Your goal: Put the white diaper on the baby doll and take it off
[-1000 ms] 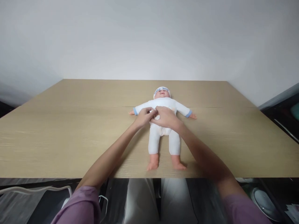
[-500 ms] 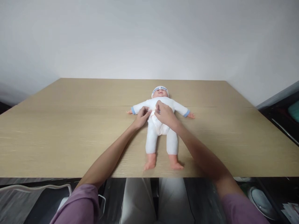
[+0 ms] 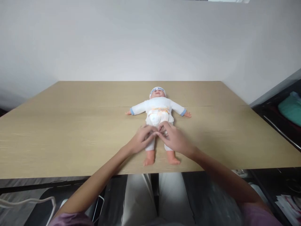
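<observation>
A baby doll [image 3: 158, 103] in a white suit with blue cuffs lies on its back on the wooden table, feet towards me. Around its hips is a white diaper [image 3: 154, 118], with an orange-marked band at the waist. My left hand [image 3: 142, 138] and my right hand [image 3: 176, 137] meet over the diaper's crotch between the doll's legs. Thumb and fingers of each are curled together at its lower edge, somewhat blurred. The bit of diaper they pinch is mostly hidden by the fingers.
The table [image 3: 70, 131] reaches back to a pale wall. A dark shelf or cart at the right holds a green bag [image 3: 291, 108]. Papers [image 3: 289, 207] lie below at the lower right, and a white cable [image 3: 28, 202] hangs at the lower left.
Both hands have moved from the doll's waist down to the diaper's crotch. The diaper's waist front now shows uncovered. The camera view has shifted slightly.
</observation>
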{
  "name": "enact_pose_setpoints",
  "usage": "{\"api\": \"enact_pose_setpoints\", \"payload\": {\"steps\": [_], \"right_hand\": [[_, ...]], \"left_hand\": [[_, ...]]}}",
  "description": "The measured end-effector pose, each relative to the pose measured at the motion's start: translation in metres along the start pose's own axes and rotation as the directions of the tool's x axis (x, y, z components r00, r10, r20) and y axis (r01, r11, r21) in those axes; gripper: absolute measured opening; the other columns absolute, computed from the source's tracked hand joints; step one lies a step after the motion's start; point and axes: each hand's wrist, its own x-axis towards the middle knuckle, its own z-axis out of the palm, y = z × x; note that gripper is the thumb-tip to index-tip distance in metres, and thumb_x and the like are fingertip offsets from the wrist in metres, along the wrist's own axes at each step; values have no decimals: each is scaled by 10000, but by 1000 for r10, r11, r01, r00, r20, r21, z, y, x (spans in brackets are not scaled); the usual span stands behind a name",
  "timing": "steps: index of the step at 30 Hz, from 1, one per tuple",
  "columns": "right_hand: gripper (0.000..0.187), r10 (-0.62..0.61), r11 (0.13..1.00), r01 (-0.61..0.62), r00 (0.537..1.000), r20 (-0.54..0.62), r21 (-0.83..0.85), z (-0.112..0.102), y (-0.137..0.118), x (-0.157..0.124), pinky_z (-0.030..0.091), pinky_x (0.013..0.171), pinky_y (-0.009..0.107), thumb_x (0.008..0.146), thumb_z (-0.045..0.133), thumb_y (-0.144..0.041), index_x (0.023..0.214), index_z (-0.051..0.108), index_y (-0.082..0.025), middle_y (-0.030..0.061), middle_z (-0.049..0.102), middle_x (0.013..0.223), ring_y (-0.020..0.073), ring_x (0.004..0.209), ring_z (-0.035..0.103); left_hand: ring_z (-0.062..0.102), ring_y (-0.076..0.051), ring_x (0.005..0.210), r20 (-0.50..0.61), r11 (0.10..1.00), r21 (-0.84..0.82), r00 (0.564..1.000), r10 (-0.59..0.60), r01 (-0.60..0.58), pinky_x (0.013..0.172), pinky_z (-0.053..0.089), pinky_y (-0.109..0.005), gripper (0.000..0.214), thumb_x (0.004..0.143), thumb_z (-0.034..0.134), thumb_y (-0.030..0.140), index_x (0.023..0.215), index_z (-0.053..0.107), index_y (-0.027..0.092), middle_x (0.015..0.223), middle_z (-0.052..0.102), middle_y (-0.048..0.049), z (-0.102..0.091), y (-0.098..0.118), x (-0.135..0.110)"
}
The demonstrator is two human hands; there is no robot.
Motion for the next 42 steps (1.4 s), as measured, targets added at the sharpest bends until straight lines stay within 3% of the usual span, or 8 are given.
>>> {"api": "enact_pose_setpoints", "payload": {"steps": [2, 10, 17, 25, 30, 36, 39, 42], "right_hand": [[63, 41, 998, -39, 999, 32, -50, 0, 14, -17, 557, 853, 347, 1065, 652, -282, 1094, 598, -269, 34, 738, 1082, 216, 957, 738], [123, 99, 966, -124, 988, -118, -229, 5, 35, -6, 462, 733, 321, 1042, 678, -251, 930, 628, -237, 28, 739, 883, 212, 797, 685], [53, 19, 932, -46, 997, -77, -360, 19, 44, -8, 521, 763, 347, 1037, 666, -219, 1082, 691, -210, 101, 705, 1145, 225, 864, 696], [135, -28, 960, -3, 994, -106, -279, 24, 40, -12, 595, 950, 445, 1053, 640, -256, 1185, 661, -237, 127, 699, 1319, 305, 1099, 726], [151, -45, 955, 13, 994, -102, -297, 27, 43, -14, 575, 971, 476, 1047, 615, -258, 1193, 641, -229, 143, 729, 1250, 338, 1141, 708], [184, 123, 968, -162, 972, -202, -193, 24, 49, -11, 525, 749, 373, 996, 688, -322, 1125, 584, -243, 27, 695, 887, 250, 796, 688], [229, 157, 974, -196, 943, -293, -110, 17, 53, -7, 545, 813, 387, 963, 724, -351, 1078, 547, -264, 50, 739, 970, 269, 901, 726], [290, 189, 973, -221, 925, -331, -61, 8, 55, -4, 547, 923, 445, 947, 771, -408, 1046, 532, -275, 61, 775, 1004, 306, 1014, 750]], "left_hand": [[583, -261, 1014, 110, 997, 74, 993, -35, 27, 1012, 393, -439, 280, 1139, 508, 459, 1065, 691, 259, 1047, 753, -33, 5, 2, -12], [597, -267, 860, -133, 945, 246, 973, -189, 217, 894, 378, -417, 353, 1049, 653, 563, 951, 556, 239, 842, 690, -16, 25, -16, 11], [557, -243, 817, -106, 963, 226, 987, -124, 145, 850, 391, -392, 398, 1046, 654, 493, 771, 524, 237, 728, 578, -3, 23, -27, 20], [596, -274, 1135, -196, 991, 132, 981, -6, 33, 1039, 463, -432, 213, 1075, 620, 385, 932, 621, 227, 1231, 679, -97, 22, -23, 15], [553, -264, 953, -162, 987, 132, 985, -64, 86, 918, 456, -433, 237, 1075, 616, 370, 882, 582, 236, 931, 673, -48, 24, -23, 14], [609, -217, 947, -277, 953, -244, 929, -246, 179, 849, 493, -358, 361, 938, 794, 478, 1067, 552, 243, 1003, 648, -21, 32, -33, 17], [641, -180, 847, -220, 812, -543, 897, -383, 214, 769, 507, -315, 564, 864, 859, 565, 1114, 457, 258, 950, 673, 10, 36, -37, 20], [674, -184, 844, -201, 750, -614, 870, -450, 246, 763, 532, -316, 660, 804, 907, 596, 1131, 441, 263, 929, 694, 12, 39, -40, 21]]}}
